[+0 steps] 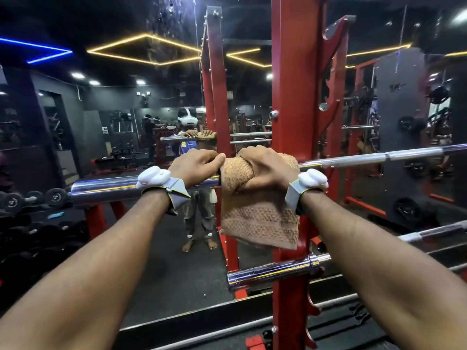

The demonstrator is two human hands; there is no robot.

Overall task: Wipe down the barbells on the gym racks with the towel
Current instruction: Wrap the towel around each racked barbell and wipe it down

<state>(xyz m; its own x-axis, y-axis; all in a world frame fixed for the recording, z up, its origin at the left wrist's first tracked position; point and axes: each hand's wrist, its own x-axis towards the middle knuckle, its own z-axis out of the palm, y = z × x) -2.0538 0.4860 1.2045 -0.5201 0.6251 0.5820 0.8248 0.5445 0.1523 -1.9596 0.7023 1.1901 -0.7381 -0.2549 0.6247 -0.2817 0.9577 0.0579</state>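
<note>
A chrome barbell (pixel 121 186) lies across the red rack (pixel 290 84) at chest height, its thinner shaft running off to the right. An orange-brown towel (pixel 260 218) is draped over the bar and hangs down in front of the rack post. My right hand (pixel 265 165) grips the towel bunched around the bar. My left hand (pixel 195 164) is curled over the bar just left of the towel, its fingertips touching the cloth's edge. Both wrists carry white trackers.
A second barbell (pixel 278 270) rests lower on the rack, and a third bar (pixel 434 232) shows at the right. A wall mirror (pixel 126 109) stands behind the rack. Dumbbells (pixel 32 198) line the left. Weight plates (pixel 409 210) hang on a dark stand at the right.
</note>
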